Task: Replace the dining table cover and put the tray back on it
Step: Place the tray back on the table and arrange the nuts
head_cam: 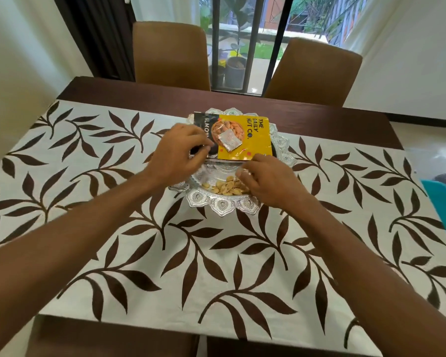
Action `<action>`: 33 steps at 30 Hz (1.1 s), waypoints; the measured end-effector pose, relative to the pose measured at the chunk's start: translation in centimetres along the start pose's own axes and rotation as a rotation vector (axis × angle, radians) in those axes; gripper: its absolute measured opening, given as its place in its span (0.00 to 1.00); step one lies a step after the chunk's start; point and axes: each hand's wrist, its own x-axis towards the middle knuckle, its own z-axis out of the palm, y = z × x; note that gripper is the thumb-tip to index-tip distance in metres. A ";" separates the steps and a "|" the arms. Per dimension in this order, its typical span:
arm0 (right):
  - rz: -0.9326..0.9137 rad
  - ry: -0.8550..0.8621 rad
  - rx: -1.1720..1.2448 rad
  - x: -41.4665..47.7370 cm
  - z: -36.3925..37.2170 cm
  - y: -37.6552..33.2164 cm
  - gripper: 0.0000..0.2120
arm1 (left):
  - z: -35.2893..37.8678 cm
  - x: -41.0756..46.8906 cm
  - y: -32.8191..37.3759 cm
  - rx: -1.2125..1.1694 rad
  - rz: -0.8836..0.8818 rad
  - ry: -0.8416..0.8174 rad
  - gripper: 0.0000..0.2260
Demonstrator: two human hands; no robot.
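Cloth cover is lying flat on the table nearest us, and the silver tray is sitting on it just past the middle. We are reaching in with both hands, set apart. The right hand is curling over the nuts by the near rim, though we cannot tell what it grips. The left hand is pinching the yellow packet beyond. We are judging it best to be keeping the tray level and nudging gently, so nothing spills.
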 end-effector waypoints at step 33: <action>-0.261 -0.089 0.030 -0.8 0.7 -1.1 0.19 | 3.3 -4.9 6.1 0.139 0.059 -0.269 0.14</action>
